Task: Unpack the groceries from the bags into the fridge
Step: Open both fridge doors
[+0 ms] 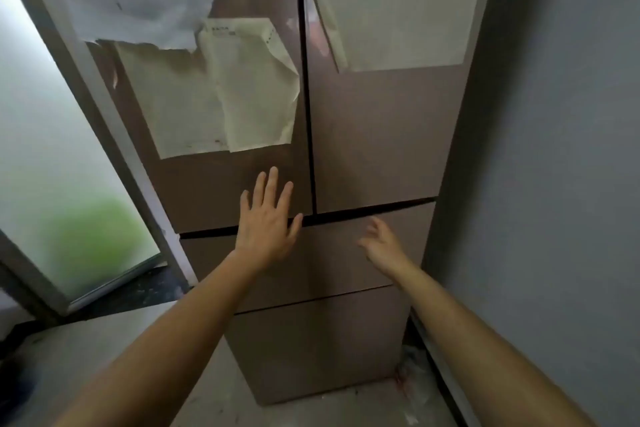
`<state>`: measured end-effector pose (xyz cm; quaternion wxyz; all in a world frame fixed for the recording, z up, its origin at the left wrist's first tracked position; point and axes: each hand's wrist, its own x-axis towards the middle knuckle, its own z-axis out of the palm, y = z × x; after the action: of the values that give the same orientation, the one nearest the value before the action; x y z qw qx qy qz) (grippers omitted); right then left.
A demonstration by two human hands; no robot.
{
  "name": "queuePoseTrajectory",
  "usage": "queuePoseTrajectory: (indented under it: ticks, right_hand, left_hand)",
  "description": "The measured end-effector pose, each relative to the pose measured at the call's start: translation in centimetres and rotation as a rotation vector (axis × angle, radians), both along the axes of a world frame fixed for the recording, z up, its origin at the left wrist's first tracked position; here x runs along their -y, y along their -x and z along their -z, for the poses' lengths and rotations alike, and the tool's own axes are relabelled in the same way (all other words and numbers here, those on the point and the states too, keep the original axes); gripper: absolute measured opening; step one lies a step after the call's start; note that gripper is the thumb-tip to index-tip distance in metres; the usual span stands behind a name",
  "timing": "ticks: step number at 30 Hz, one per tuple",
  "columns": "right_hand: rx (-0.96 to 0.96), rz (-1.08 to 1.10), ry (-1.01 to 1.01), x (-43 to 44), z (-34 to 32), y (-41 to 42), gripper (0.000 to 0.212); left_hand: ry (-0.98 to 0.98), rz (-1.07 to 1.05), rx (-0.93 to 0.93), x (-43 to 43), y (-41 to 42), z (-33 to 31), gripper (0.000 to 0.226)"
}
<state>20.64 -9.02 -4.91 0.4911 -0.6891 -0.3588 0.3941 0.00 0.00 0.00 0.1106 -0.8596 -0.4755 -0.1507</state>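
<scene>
A tall brown fridge (374, 135) fills the middle of the view, with two upper doors and two drawers below, all closed. My left hand (266, 218) lies flat with spread fingers on the lower part of the upper left door (214, 191). My right hand (381, 243) hovers in front of the upper drawer (329, 253), fingers loosely bent and holding nothing. No grocery bags or groceries are in view.
Sheets of paper (242, 97) and torn protective film cover the upper doors. A frosted glass door (52, 149) stands close on the left. A grey wall (554, 149) is tight against the fridge's right side. The floor (214, 392) is dusty concrete.
</scene>
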Motion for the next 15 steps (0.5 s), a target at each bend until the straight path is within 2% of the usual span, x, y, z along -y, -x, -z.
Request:
queuePoseTrajectory:
  ticks: [5, 8, 9, 12, 15]
  right_hand:
    - [-0.434, 0.079, -0.02, -5.8, 1.2, -1.6, 0.057]
    - [-0.658, 0.126, -0.063, -8.7, 2.0, -1.9, 0.034]
    - [-0.748, 0.16, -0.083, -9.5, 2.2, -1.9, 0.033]
    - [-1.042, 0.232, -0.163, -11.1, 2.4, -2.1, 0.056]
    - [-1.137, 0.23, -0.194, -11.4, 2.0, -2.5, 0.051]
  left_hand:
    - [-0.051, -0.071, -0.064, -4.2, -2.4, 2.2, 0.081]
    - [-0.096, -0.107, -0.088, -5.6, -2.6, 3.9, 0.082]
    - [-0.111, -0.114, -0.086, -5.7, -2.7, 4.2, 0.08]
    - [-0.155, -0.103, -0.034, -6.0, -2.9, 4.8, 0.073]
    - [-0.189, -0.101, -0.017, -6.4, -2.9, 5.2, 0.072]
